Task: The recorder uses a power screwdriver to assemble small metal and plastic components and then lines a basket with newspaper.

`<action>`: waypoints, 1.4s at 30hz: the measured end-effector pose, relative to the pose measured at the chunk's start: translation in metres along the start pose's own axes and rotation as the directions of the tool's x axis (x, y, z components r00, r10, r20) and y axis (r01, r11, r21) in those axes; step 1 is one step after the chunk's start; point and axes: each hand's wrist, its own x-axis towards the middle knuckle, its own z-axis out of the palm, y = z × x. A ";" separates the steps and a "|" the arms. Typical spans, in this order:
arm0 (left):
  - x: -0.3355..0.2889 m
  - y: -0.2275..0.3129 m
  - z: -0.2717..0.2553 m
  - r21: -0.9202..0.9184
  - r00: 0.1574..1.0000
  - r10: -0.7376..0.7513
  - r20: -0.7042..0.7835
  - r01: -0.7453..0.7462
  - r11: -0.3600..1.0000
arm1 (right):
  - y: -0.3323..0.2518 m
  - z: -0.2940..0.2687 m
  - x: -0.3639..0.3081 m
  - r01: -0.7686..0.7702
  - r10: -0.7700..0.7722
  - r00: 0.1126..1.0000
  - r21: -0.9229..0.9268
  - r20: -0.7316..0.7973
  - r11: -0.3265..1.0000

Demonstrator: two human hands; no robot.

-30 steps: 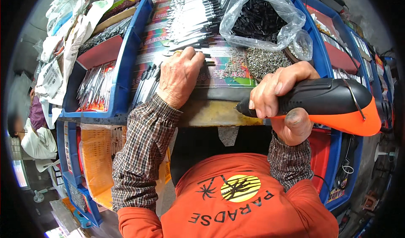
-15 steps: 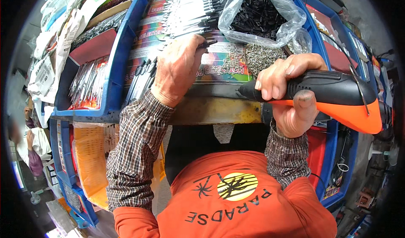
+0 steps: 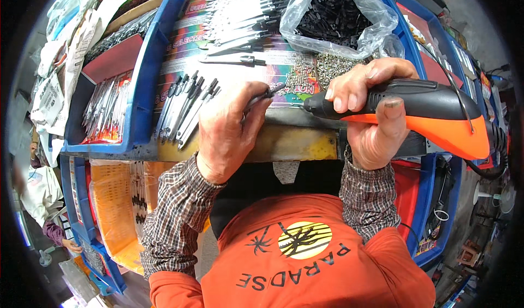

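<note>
Hands work near the front of the surface (image 3: 295, 144), set apart with a narrow gap between them. Left hand (image 3: 229, 130) has its fingers and thumb pinched on a dark, slender pen piece (image 3: 271, 93), whose free end sticks out to the right; the rest of it is hidden by the fingers. Right hand (image 3: 376, 111) is wrapped around a black-and-orange electric screwdriver (image 3: 423, 108), thumb below and fingers above. Its tip points left toward the pen piece, near it and apparently not touching.

Below both hands runs the yellow-brown front edge, with the left wrist crossing it. Just left of the left hand, a cluster of loose pens (image 3: 185, 103) reaches close to that edge, so sideways room there is tight. Ahead, a strip of printed sheet (image 3: 177, 46) shows between the left hand and a lone pen (image 3: 234, 60). Beyond that lies a dense row of pens (image 3: 237, 16).

Small metal parts (image 3: 335, 67) spread just past the screwdriver's tip, with a plastic bag of black parts (image 3: 333, 21) behind them. A blue bin (image 3: 143, 84) walls off the left side, and another blue bin (image 3: 410, 45) the right.
</note>
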 end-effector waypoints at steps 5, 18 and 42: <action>-0.012 -0.002 0.000 -0.051 0.999 -0.010 0.048 0.012 0.999 | 0.005 0.002 0.000 -0.007 0.007 1.000 0.012 -0.005 1.000; -0.030 0.000 0.009 0.071 0.984 0.173 0.051 -0.177 0.982 | 0.007 -0.001 0.000 0.023 -0.022 1.000 0.058 -0.005 0.998; -0.042 -0.006 0.017 0.087 0.945 0.303 -0.124 -0.294 0.952 | -0.006 0.003 0.000 0.040 -0.146 0.955 0.378 0.257 0.925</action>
